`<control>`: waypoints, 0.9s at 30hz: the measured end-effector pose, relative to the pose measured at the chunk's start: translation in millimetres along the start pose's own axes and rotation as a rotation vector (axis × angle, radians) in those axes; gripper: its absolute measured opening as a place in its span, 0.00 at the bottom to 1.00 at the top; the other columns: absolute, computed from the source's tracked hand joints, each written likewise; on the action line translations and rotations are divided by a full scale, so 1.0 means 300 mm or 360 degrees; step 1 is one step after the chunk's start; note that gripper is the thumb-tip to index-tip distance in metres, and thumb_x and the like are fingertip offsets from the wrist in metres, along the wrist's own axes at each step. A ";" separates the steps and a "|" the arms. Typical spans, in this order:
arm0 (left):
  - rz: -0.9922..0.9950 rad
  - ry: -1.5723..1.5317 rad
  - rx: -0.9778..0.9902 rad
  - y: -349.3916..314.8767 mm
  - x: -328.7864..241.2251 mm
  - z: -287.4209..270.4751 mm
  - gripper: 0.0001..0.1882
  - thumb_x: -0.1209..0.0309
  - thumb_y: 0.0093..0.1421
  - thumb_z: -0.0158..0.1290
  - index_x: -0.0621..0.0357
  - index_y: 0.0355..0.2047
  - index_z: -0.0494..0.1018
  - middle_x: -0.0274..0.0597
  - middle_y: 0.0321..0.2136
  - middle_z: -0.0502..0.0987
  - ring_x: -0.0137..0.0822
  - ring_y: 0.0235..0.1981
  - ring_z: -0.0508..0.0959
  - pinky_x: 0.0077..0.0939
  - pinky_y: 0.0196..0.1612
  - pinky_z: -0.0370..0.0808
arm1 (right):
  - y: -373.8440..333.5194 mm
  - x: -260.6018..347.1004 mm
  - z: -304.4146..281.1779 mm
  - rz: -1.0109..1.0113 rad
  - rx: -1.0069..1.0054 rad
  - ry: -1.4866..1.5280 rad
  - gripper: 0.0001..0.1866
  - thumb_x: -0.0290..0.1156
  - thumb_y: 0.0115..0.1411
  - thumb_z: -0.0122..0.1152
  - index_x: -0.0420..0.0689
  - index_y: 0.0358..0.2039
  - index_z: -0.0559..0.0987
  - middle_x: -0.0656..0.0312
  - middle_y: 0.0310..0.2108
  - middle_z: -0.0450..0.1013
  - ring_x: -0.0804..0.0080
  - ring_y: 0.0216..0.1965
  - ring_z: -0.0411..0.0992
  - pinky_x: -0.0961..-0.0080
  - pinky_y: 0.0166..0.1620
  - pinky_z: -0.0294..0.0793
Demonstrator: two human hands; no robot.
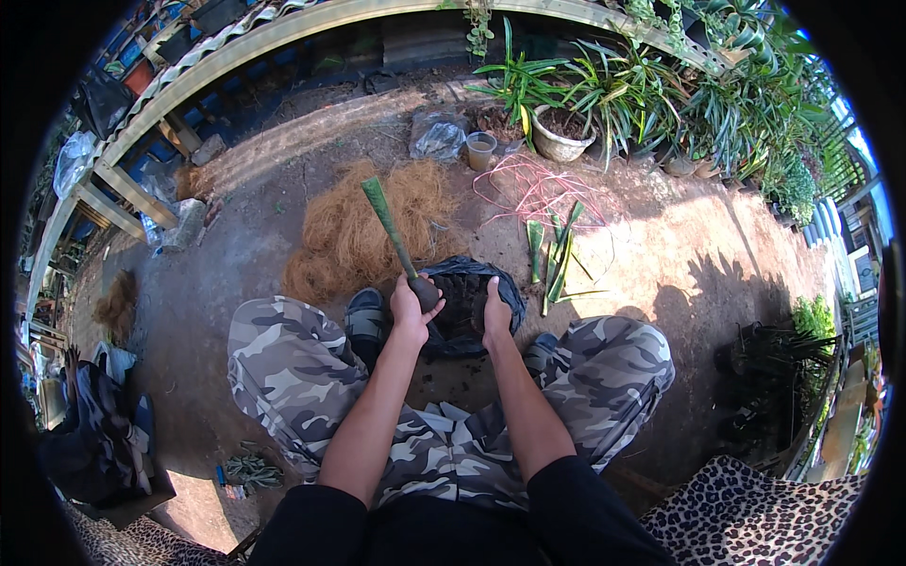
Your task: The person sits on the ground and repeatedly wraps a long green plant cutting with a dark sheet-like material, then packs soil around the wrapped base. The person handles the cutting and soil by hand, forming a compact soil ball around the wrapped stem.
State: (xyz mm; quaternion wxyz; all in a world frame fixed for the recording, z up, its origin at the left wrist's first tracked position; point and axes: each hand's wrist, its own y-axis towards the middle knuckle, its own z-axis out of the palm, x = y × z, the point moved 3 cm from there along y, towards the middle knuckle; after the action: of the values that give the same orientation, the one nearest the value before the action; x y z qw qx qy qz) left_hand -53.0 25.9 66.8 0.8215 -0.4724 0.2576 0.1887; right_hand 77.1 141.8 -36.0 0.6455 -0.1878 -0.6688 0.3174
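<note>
My left hand (412,309) is closed around a dark ball of soil (424,292) at the base of an upright, green snake plant leaf (387,224). My right hand (495,314) looks open, thumb stretched up and nothing visible in it; its other fingers are mostly hidden. It is over the right part of a black plastic bag (512,291) that holds dark soil (460,307). The bag lies on the ground between my feet. Just beyond it is a heap of brown coconut fibre (354,236).
Cut snake plant leaves (559,257) and tangled pink string (547,189) lie to the far right. Behind them are a plastic cup (480,149), a clear plastic bag (438,139) and a potted plant (563,141). Leopard-print cloth (755,514) is at lower right.
</note>
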 end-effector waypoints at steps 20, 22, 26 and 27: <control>0.0009 0.0008 0.0005 0.006 -0.002 -0.002 0.21 0.51 0.68 0.35 0.52 0.38 0.71 0.37 0.34 0.76 0.37 0.32 0.79 0.34 0.35 0.79 | -0.042 0.018 0.019 -0.0248 0.0336 0.0219 0.23 0.50 0.69 0.47 0.46 0.24 0.77 0.66 0.17 0.71 0.73 0.12 0.67 0.74 0.13 0.64; -0.0007 0.0017 -0.0021 0.009 -0.003 -0.004 0.21 0.51 0.68 0.35 0.52 0.39 0.71 0.38 0.34 0.76 0.38 0.32 0.79 0.35 0.35 0.79 | -0.043 0.029 0.016 -0.0265 0.0276 0.0234 0.24 0.50 0.69 0.46 0.46 0.25 0.77 0.65 0.17 0.71 0.72 0.12 0.66 0.75 0.13 0.63; -0.0031 -0.0082 0.0147 0.010 -0.010 -0.002 0.23 0.50 0.68 0.34 0.55 0.39 0.71 0.41 0.35 0.77 0.42 0.34 0.80 0.40 0.37 0.80 | -0.102 0.092 0.007 -0.0144 0.0473 0.0419 0.25 0.56 0.68 0.44 0.47 0.30 0.77 0.64 0.23 0.74 0.72 0.19 0.71 0.74 0.20 0.68; -0.0030 -0.0110 0.0220 0.010 -0.010 0.001 0.24 0.50 0.67 0.33 0.55 0.39 0.71 0.42 0.36 0.77 0.43 0.35 0.80 0.41 0.38 0.80 | -0.122 0.111 0.006 -0.0049 0.0576 0.0529 0.26 0.57 0.67 0.44 0.47 0.32 0.77 0.64 0.24 0.75 0.72 0.22 0.72 0.74 0.22 0.69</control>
State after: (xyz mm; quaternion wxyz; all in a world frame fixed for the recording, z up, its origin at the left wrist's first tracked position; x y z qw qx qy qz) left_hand -57.0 27.4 66.9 0.8624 -0.4101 0.2370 0.1787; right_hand 78.0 136.9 13.3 0.7746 -0.1085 -0.4883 0.3870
